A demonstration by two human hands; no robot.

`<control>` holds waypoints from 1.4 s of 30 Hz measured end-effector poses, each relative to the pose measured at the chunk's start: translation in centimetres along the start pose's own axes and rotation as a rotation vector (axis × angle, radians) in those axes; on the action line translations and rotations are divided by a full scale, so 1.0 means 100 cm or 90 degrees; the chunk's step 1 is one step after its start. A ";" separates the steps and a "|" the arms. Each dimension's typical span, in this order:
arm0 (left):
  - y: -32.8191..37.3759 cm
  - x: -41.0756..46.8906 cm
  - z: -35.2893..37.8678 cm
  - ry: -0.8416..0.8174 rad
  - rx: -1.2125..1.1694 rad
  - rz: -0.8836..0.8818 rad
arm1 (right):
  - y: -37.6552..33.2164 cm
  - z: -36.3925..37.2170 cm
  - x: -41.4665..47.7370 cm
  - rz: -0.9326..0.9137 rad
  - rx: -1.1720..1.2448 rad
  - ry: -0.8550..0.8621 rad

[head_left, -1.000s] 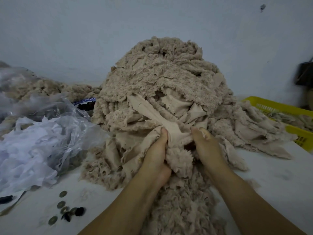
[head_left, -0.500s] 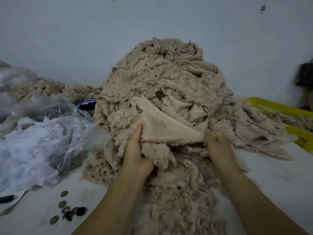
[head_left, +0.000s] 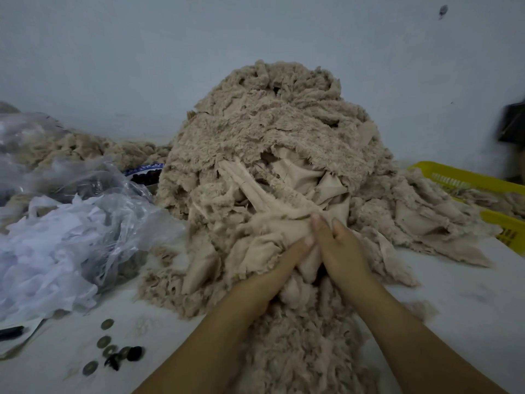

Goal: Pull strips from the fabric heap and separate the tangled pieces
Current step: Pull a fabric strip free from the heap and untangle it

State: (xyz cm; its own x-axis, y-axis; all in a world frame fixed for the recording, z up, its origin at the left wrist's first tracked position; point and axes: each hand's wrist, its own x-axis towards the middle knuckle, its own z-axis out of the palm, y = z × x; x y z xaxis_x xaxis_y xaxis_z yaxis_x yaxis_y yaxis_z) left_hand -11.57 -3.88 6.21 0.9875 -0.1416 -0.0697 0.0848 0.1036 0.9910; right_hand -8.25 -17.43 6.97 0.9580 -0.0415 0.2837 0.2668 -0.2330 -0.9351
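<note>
The left hand and right hand sit side by side at the foot of the fabric heap. Each grip holds a taut strip running toward eleven o'clock.

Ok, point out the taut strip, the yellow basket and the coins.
taut strip (head_left: 255, 191): head view, mid-length of the stretched band.
yellow basket (head_left: 471, 177): head view, its back rim.
coins (head_left: 103, 341): head view, the second coin from the top.

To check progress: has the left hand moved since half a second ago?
Yes. Against the bag, the left hand went right, up to the right hand; both hold the strip.
</note>
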 end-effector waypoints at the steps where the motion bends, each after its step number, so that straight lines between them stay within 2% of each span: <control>1: 0.003 0.000 -0.003 -0.013 -0.031 0.008 | 0.001 -0.002 0.002 0.016 0.005 0.041; 4: 0.014 -0.002 -0.003 -0.016 -0.175 -0.003 | 0.006 -0.011 0.012 0.080 0.049 0.128; 7: 0.016 -0.001 -0.003 0.030 -0.201 -0.018 | 0.008 -0.018 0.018 0.086 0.050 0.194; 9: 0.017 0.000 -0.007 0.046 -0.236 -0.038 | 0.007 -0.019 0.019 0.069 0.067 0.199; 13: 0.023 0.001 -0.008 -0.014 -0.381 -0.054 | 0.006 -0.016 0.014 -0.023 -0.013 0.215; 15: 0.025 0.004 -0.012 -0.027 -0.473 -0.013 | -0.001 -0.017 0.007 -0.107 -0.015 0.228; 17: 0.027 0.005 -0.016 -0.030 -0.516 0.029 | -0.007 -0.016 0.000 -0.163 -0.020 0.153; 19: 0.028 0.005 -0.016 -0.025 -0.510 0.036 | -0.014 -0.005 -0.008 -0.137 -0.065 -0.039; 21: 0.026 0.006 -0.013 -0.010 -0.482 0.033 | -0.009 0.010 -0.014 -0.137 -0.204 -0.212; 23: 0.027 0.007 -0.015 0.030 -0.481 0.050 | -0.004 0.014 -0.013 -0.199 -0.302 -0.249; 25: 0.030 0.010 -0.022 0.073 -0.562 0.068 | -0.005 0.005 -0.009 -0.192 -0.242 -0.209; 28: 0.033 0.012 -0.036 0.101 -0.680 0.073 | -0.008 -0.013 -0.004 -0.111 -0.084 -0.065; 33: 0.031 0.013 -0.034 0.120 -0.673 0.057 | -0.008 -0.018 0.003 0.046 0.058 0.187; 36: 0.031 0.015 -0.042 0.136 -0.700 0.080 | -0.003 -0.032 0.013 0.068 0.138 0.308; 38: 0.030 0.016 -0.045 0.146 -0.697 0.084 | 0.002 -0.040 0.018 0.084 0.159 0.336; 42: 0.025 0.019 -0.039 0.170 -0.623 0.065 | 0.006 -0.036 0.024 0.118 0.204 0.316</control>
State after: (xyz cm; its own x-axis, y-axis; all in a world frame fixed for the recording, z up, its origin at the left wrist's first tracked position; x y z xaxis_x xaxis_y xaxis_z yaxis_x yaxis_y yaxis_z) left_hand -8.94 -0.04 8.12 0.9834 0.1250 -0.1313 -0.0486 0.8795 0.4734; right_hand -6.21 -21.14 7.81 0.8493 -0.5178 0.1028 0.1918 0.1211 -0.9739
